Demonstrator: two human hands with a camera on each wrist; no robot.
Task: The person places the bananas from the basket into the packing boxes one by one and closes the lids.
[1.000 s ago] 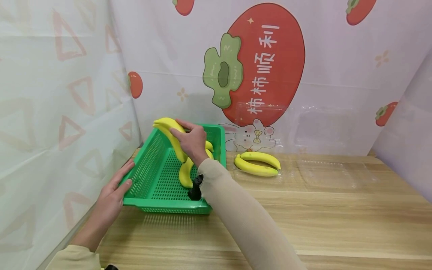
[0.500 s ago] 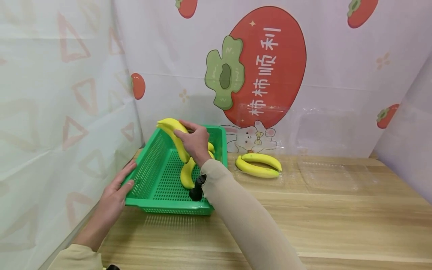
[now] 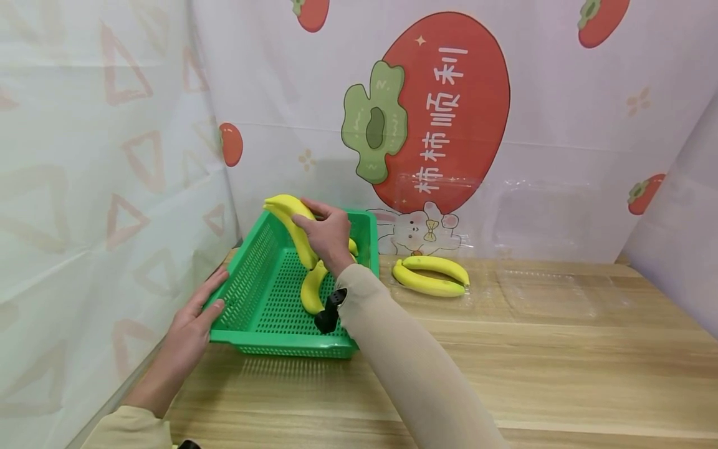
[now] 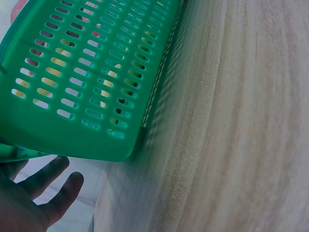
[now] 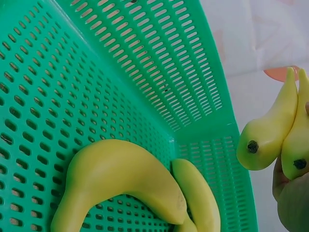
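The grip of the right hand (image 3: 328,236) is closed round a pair of curved yellow bananas (image 3: 290,219), held side by side above the perforated green plastic basket (image 3: 280,338); the left hand (image 3: 189,325) holds the basket's left rim between thumb and fingers. Work looks partway along. Two yellow bananas (image 3: 430,287) already lie together in a hinged clear plastic container (image 3: 475,284) on the wood-grain bench (image 3: 533,374), its lid raised. The held pair is not yet set down, and at least two loose yellow bananas (image 5: 120,176) remain in the basket; a possible third is too hidden to count. No banana shows in the second clear plastic container (image 3: 546,290), farther right. Neither lid is closed, so any closing seems left undone.
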